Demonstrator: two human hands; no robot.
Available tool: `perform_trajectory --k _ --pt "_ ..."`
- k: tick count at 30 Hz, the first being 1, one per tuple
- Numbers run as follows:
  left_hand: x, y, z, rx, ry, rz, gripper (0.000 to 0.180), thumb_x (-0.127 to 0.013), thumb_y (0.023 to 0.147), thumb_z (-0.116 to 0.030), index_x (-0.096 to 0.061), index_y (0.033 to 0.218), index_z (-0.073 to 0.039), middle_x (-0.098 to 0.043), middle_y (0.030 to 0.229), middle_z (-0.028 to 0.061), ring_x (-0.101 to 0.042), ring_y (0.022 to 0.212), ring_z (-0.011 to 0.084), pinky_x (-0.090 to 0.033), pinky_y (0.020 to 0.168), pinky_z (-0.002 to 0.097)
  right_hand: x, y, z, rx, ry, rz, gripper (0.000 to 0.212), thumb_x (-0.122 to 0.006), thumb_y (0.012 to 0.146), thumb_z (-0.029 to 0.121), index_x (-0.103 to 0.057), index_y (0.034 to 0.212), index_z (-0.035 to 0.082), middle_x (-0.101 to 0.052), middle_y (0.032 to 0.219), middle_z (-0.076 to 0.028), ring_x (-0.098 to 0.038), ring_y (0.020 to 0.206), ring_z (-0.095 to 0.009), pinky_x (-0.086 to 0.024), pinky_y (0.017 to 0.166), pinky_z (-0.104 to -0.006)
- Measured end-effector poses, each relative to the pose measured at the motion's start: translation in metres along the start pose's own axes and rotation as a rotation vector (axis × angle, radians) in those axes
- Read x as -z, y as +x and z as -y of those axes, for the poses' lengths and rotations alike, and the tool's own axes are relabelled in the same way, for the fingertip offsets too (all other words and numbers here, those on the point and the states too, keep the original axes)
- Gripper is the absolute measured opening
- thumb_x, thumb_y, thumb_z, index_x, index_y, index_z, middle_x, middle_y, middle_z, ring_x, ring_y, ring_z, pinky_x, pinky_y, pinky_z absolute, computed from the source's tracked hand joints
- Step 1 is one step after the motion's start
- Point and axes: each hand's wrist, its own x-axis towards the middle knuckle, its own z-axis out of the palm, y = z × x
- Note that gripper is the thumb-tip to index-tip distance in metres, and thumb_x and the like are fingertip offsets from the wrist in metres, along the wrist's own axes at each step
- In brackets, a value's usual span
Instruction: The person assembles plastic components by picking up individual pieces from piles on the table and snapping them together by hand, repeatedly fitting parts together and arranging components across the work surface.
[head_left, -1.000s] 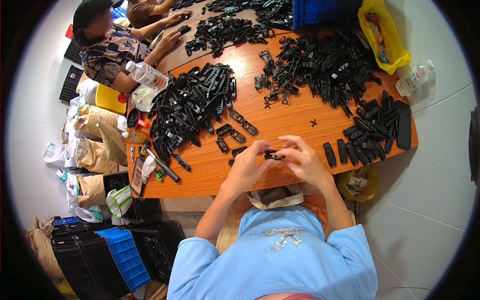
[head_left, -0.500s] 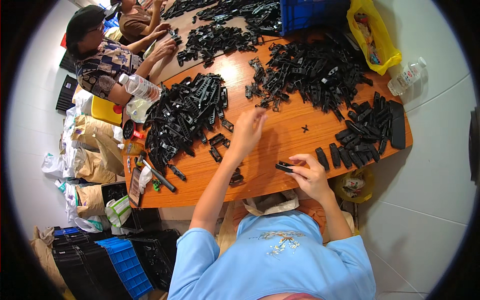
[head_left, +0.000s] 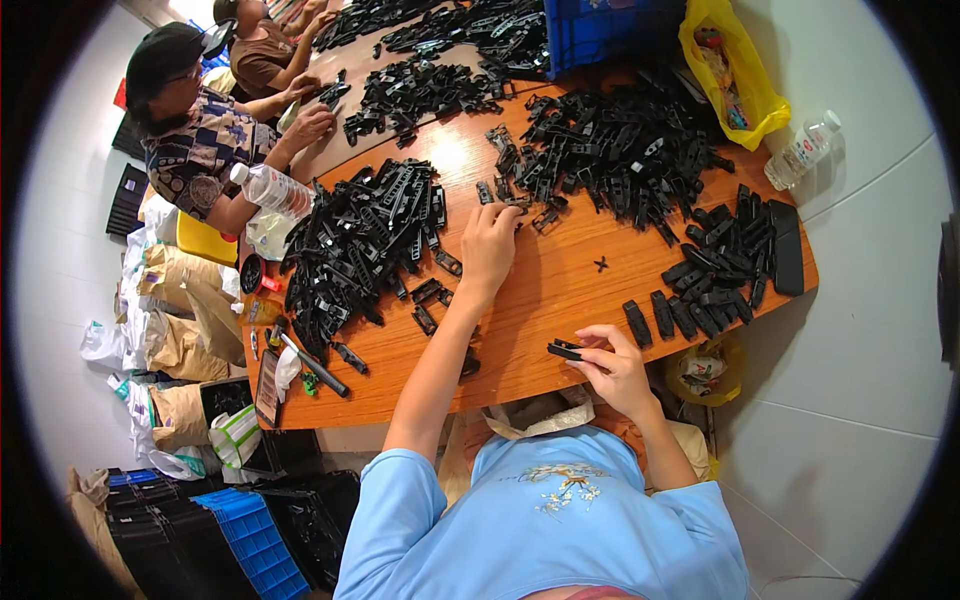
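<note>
Thumb and fingers of my right hand (head_left: 612, 372) pinch a narrow black plastic part (head_left: 564, 350) just above the table near its front edge. My left hand (head_left: 488, 245) reaches farther out, its fingers bent down at the near edge of some loose black plastic clips (head_left: 548, 213). What its fingertips close on is hidden. Beyond that hand lies a large heap of black parts (head_left: 625, 150). Another heap of long black parts (head_left: 365, 235) lies to the left. At the right, several finished-looking black pieces (head_left: 705, 285) lie in rows and a pile.
A small black cross-shaped piece (head_left: 601, 264) lies mid-table. A blue crate (head_left: 610, 40), a yellow bag (head_left: 735, 80) and a bottle (head_left: 803, 150) line the far right. At left are another bottle (head_left: 272, 190), a marker (head_left: 315, 366) and a phone (head_left: 268, 390). Two people work across the table.
My left hand has moved slightly left and its fingers have bent down at the loose clips. My right hand keeps its part in nearly the same place. The whole view has shifted a little.
</note>
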Motion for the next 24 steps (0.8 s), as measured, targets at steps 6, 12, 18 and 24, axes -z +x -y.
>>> perform_trajectory --k 6,12,18,24 --pt "0.016 -0.001 -0.001 -0.171 0.051 -0.229 0.016 -0.061 0.078 -0.006 -0.062 0.094 -0.001 -0.06 0.087 0.0068 -0.058 0.082 0.0203 -0.048 0.067 0.0287 -0.006 0.003 0.006 -0.081 0.019 -0.013 0.011 -0.068 0.069 0.002 -0.065 0.08 0.0 -0.057 0.097 -0.009 -0.058 0.08 -0.018 -0.049 0.067 -0.0276" --pt "0.041 -0.017 -0.022 0.801 -1.37 0.053 0.021 -0.054 0.087 -0.011 -0.057 0.1 0.005 -0.059 0.098 0.0128 -0.059 0.088 0.0195 -0.051 0.081 0.0298 0.01 0.028 0.0 -0.133 0.252 -0.074 0.01 -0.069 0.07 0.003 -0.065 0.078 -0.001 -0.058 0.099 -0.008 -0.056 0.083 -0.016 -0.045 0.07 -0.0237" --pt "0.059 -0.04 -0.053 0.844 -1.593 0.131 0.02 -0.054 0.087 -0.012 -0.057 0.1 0.003 -0.06 0.097 0.0103 -0.06 0.089 0.018 -0.05 0.082 0.0276 0.023 0.071 0.016 -0.27 0.532 -0.044 0.01 -0.067 0.073 0.002 -0.066 0.081 -0.003 -0.054 0.103 -0.007 -0.053 0.085 -0.01 -0.044 0.07 -0.0212" --pt "0.076 -0.049 -0.06 0.874 -1.725 0.118 0.018 -0.054 0.087 -0.012 -0.056 0.098 0.002 -0.059 0.098 0.0119 -0.06 0.09 0.0197 -0.05 0.079 0.0284 0.011 0.07 0.026 -0.157 0.538 -0.169 0.01 -0.068 0.072 0.001 -0.066 0.082 -0.003 -0.054 0.099 -0.007 -0.054 0.086 -0.011 -0.044 0.072 -0.0224"
